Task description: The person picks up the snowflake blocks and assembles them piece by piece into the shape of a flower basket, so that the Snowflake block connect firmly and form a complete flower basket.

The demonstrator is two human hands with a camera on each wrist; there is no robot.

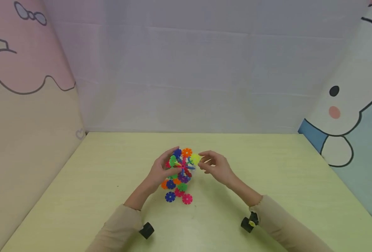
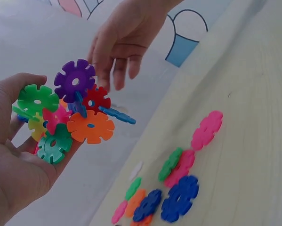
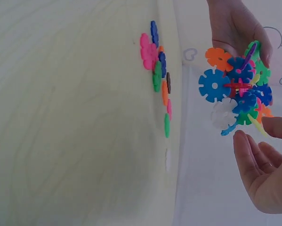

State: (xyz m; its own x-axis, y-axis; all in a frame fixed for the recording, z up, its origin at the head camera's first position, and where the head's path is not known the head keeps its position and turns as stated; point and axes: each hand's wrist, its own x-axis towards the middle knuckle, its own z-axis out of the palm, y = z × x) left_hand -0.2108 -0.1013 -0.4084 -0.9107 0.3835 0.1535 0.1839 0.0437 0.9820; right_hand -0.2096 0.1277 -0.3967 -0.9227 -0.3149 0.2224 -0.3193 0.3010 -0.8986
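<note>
My left hand [image 1: 160, 169] holds a ball-like cluster of interlocked plastic snowflake discs [image 2: 91, 126] from its left side, with the fingers behind and the thumb in front. Orange, blue, purple, green, red and white discs stick out at many angles. On the cluster's right side, my right hand [image 1: 217, 167] pinches a yellow snowflake disc [image 1: 195, 159] between thumb and fingertips. The right wrist view shows that yellow disc [image 3: 257, 125] nearly edge-on against the cluster. A white disc [image 3: 224, 114] sits close to the right fingertips.
Several loose discs lie on the pale table [image 1: 252, 157] below the cluster, among them a blue disc [image 1: 170, 196] and a pink disc [image 1: 187, 199] nearest me. A white cloth wall [image 1: 186, 84] rises behind the table, with printed panels at both sides.
</note>
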